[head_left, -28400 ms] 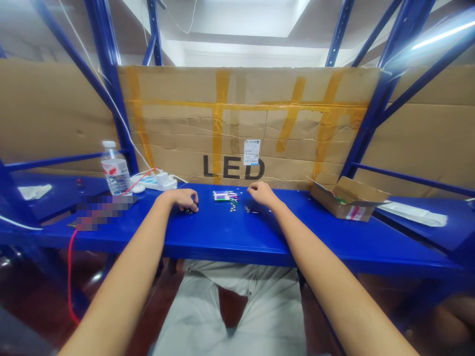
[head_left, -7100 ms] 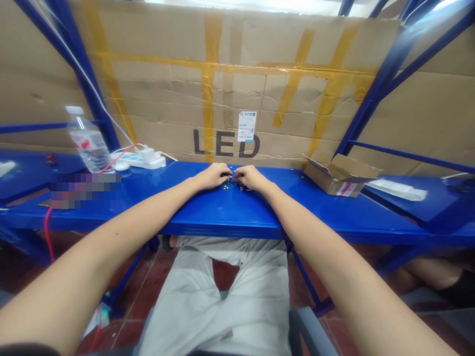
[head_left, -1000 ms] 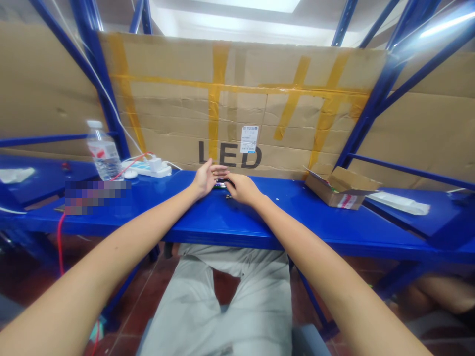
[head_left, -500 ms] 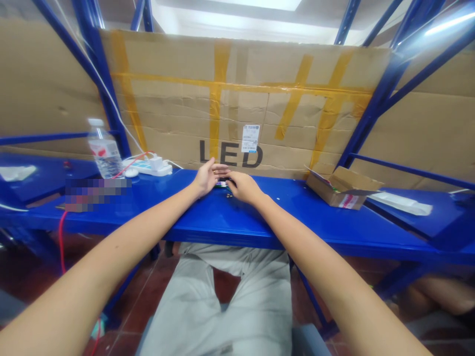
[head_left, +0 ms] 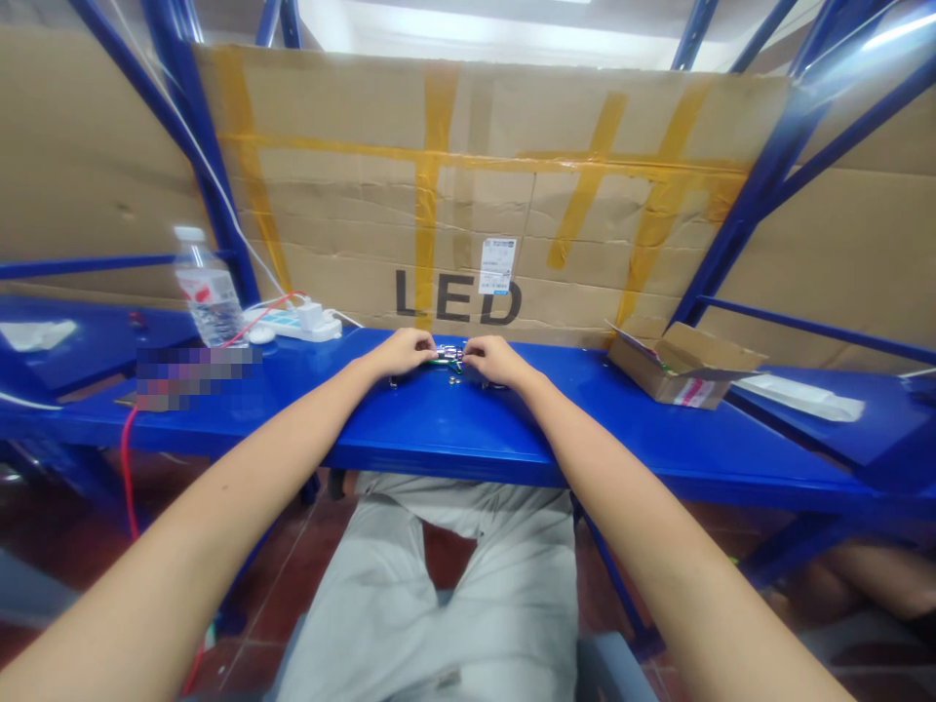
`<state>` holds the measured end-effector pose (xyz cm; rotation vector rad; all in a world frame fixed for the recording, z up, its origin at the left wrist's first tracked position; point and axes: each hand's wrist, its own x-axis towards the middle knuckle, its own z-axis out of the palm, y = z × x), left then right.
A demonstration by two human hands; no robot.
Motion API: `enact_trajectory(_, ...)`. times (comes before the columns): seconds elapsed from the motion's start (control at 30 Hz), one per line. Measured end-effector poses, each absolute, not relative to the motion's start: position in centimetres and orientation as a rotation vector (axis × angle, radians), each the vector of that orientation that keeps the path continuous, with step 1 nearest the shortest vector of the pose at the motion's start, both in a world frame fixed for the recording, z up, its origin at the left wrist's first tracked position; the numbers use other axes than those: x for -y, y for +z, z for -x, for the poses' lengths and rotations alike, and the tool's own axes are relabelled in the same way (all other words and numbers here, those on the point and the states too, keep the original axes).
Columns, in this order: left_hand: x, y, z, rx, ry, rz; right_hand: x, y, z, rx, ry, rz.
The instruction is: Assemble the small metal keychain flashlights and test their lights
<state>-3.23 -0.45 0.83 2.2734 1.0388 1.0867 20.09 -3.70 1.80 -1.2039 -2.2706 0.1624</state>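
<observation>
Between my two hands, over the blue table [head_left: 446, 429], is a small shiny metallic piece [head_left: 448, 354] with something green along its lower side. Its exact kind is too small to make out. My left hand [head_left: 405, 353] has its fingers curled in a pinch at the left end of this piece. At the right end, my right hand [head_left: 497, 359] is closed the same way, thumb and fingers together. Tiny shiny bits [head_left: 454, 380] lie on the table just below the piece, and another small bit [head_left: 393, 384] is by my left wrist.
An open cardboard box [head_left: 683, 366] stands to the right. To the left are a water bottle [head_left: 211, 297], a white power strip [head_left: 322, 327] with cables, and a blurred-out item [head_left: 194, 375]. A large cardboard sheet [head_left: 351, 214] rises behind the table's back edge.
My hands have drawn apart sideways, leaving more of the shiny piece visible between them. My left fingers, stretched out before, are now curled in at its left end.
</observation>
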Motion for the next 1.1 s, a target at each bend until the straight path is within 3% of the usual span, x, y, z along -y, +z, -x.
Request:
enact_trajectory(0.33,0.5,0.9,3.6,-1.116,0.875,-2.388,4.2,1.7,-19.2,2.333,0.316,1.286)
enact_trajectory(0.5,0.5,0.9,3.5,-1.084,0.931,-2.337,3.6,1.4,-19.3,2.235,0.244,1.282)
enact_trajectory(0.73,0.6,1.1,3.3,-1.038,1.062,-2.252,2.3,0.9,-19.3,1.9,0.511,1.125)
enact_trajectory(1.1,0.0,0.8,4.5,-1.15,0.855,-2.37,3.8,1.6,-19.3,2.2,0.419,1.289)
